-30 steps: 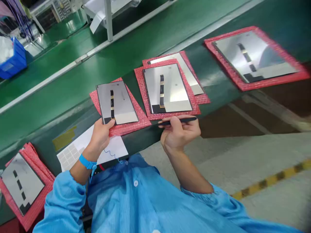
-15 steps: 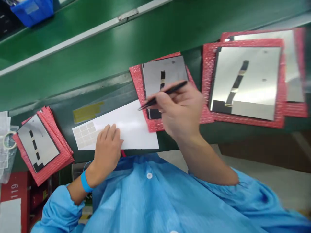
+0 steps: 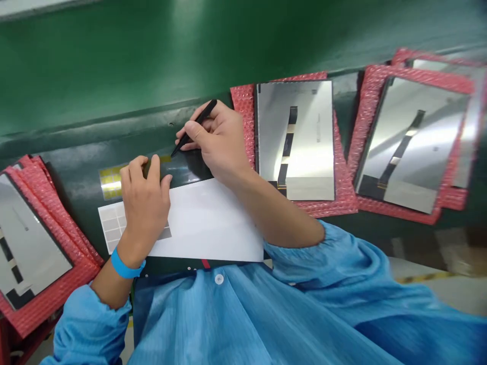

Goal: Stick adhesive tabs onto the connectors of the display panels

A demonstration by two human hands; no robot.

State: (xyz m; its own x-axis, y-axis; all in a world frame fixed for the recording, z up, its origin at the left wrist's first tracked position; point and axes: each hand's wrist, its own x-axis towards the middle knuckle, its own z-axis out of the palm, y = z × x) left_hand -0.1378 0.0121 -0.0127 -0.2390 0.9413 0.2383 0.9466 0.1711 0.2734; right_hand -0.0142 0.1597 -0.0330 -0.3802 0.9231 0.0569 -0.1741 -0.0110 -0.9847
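Right hand [image 3: 224, 139] has its grip closed round black tweezers [image 3: 196, 126], left hand [image 3: 144, 203] spread loosely over the yellow sticker strip [image 3: 110, 183] on the counter [image 3: 76, 177]. Strip's probably light, bendy, easily creased; I'd peel from a corner.

So the bench [image 3: 213, 56] is basically all green, with a soft streak of light glaring off the top middle. 1 pale rail [image 3: 38, 6] cuts across the top left corner. Bottom right there's pale floor [image 3: 466, 295] with 1 yellow stripe [image 3: 424, 277], kinda blurry.
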